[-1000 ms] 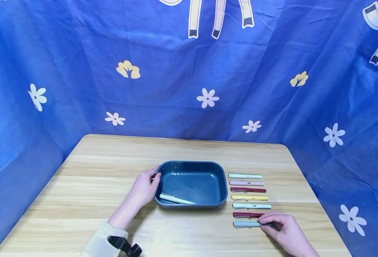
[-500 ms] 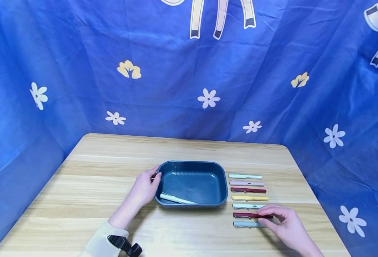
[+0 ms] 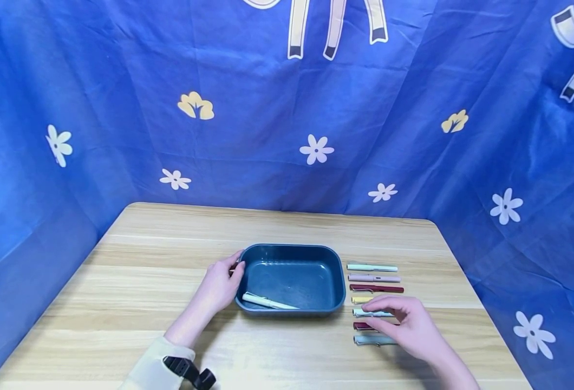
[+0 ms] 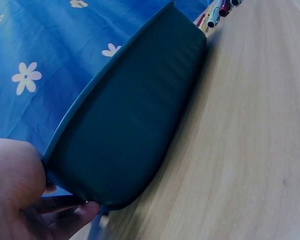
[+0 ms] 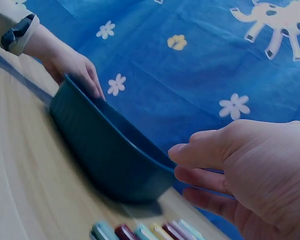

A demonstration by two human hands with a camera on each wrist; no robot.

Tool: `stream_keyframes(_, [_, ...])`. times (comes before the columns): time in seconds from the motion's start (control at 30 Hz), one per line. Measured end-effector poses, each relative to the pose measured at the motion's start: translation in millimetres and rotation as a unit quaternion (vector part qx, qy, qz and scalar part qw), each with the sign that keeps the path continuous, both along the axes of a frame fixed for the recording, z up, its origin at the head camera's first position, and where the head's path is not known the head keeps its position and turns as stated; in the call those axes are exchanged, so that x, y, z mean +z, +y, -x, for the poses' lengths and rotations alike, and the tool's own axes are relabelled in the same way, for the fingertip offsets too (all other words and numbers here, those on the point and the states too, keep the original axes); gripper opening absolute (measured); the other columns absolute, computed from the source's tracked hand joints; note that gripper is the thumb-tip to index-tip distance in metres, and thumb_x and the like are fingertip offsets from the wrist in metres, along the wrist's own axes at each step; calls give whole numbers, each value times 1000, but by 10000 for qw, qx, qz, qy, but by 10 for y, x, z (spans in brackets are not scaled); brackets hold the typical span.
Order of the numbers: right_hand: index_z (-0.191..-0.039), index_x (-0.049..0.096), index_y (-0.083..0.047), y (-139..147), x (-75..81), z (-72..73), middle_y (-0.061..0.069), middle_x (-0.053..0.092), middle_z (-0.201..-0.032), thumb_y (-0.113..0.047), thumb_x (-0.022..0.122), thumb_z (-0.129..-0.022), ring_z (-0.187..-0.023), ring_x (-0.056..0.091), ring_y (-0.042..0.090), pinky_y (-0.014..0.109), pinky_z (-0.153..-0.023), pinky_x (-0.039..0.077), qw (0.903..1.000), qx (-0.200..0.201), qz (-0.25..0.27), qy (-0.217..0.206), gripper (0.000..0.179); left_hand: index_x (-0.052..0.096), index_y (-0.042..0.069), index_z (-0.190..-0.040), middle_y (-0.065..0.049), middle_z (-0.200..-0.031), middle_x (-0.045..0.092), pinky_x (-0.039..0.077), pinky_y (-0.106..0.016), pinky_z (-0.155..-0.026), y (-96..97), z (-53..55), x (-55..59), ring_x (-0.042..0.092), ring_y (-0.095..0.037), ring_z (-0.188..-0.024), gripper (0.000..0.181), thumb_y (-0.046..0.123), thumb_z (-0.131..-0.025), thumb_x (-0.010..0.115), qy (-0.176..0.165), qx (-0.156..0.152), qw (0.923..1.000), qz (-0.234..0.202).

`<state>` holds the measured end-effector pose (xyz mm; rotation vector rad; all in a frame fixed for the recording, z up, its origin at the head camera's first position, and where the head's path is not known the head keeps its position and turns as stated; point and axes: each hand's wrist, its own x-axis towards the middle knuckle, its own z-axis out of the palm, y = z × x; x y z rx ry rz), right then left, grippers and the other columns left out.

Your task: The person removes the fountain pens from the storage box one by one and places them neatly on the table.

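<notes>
My left hand (image 3: 221,283) grips the left end of a dark teal plastic bin (image 3: 289,312); in the left wrist view its thumb lies at the rim and its fingers at the outer wall. Inside the bin, along its front side, lies a pale mint pen (image 3: 267,301). To the right of the bin, my right hand (image 3: 411,327) hovers over a row of pens, thumb and fingers apart and nothing between them. Under it lie a light mint pen (image 3: 365,312), a dark red pen (image 3: 360,326) and a light blue pen (image 3: 374,340), all partly hidden.
Farther back in the row are a yellow pen (image 3: 360,299), another dark red pen (image 3: 377,288), a lilac pen (image 3: 374,278) and a mint pen (image 3: 372,267). All rest on a wooden table (image 3: 121,303), enclosed by a blue patterned curtain (image 3: 248,130).
My right hand has left the light blue pen's right end and moved back and leftward over the row, its fingers now above the light mint pen. The left hand and bin have stayed put.
</notes>
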<state>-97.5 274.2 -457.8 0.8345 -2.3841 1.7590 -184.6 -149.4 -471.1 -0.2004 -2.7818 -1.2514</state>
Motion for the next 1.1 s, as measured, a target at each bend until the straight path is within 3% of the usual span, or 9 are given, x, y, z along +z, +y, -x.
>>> stream_keyframes(0.13, [-112, 79, -2, -122, 50, 91, 18, 77, -110, 13, 78, -88, -111, 72, 22, 30, -98, 57, 9996, 178, 108, 200, 29, 53, -5, -152, -27, -138, 64, 46, -57, -110, -5, 5, -3, 63, -40, -127, 47, 19, -111, 52, -11, -19, 10000, 0])
stream_keyframes(0.33, [-111, 77, 5, -280, 105, 229, 21, 76, -112, 11, 80, -88, -117, 70, 23, 34, -98, 57, 9994, 267, 165, 112, 25, 53, -5, -152, -26, -138, 65, 47, -57, -110, -3, 10, -9, 64, -40, -126, 47, 19, -111, 51, -25, -12, 10000, -32])
stream_keyframes(0.6, [-115, 79, -5, -470, 173, 358, 8, 78, -116, 2, 80, -92, -110, 73, 30, 31, -102, 55, 9993, 327, 40, -182, 25, 53, -4, -152, -26, -138, 65, 46, -58, -110, -4, 8, -7, 63, -40, -127, 48, 19, -111, 52, -23, -7, 10000, -19])
stream_keyframes(0.8, [-119, 79, -8, -592, 154, 476, 6, 77, -116, -2, 80, -94, -105, 73, 37, 36, -96, 59, 9987, 467, -86, -170, 25, 53, -4, -152, -27, -137, 65, 47, -57, -110, -4, 9, -19, 63, -40, -127, 47, 19, -111, 52, 7, -10, 10000, -14])
stream_keyframes(0.93, [-121, 79, -13, -679, 183, 539, 3, 77, -116, -6, 79, -95, -105, 74, 33, 42, -93, 60, 9979, 540, -175, -318, 26, 52, -3, -153, -27, -137, 65, 48, -57, -108, -3, 4, -26, 65, -39, -125, 48, 20, -111, 52, -56, -5, 10000, -62])
stream_keyframes(1.1, [-120, 79, -14, -780, 214, 602, 13, 75, -117, -11, 80, -96, -105, 74, 30, 41, -90, 61, 9969, 485, -303, -535, 24, 51, -3, -154, -27, -139, 64, 48, -56, -109, 4, 2, -28, 64, -39, -126, 49, 21, -111, 52, -110, 2, 9999, -51])
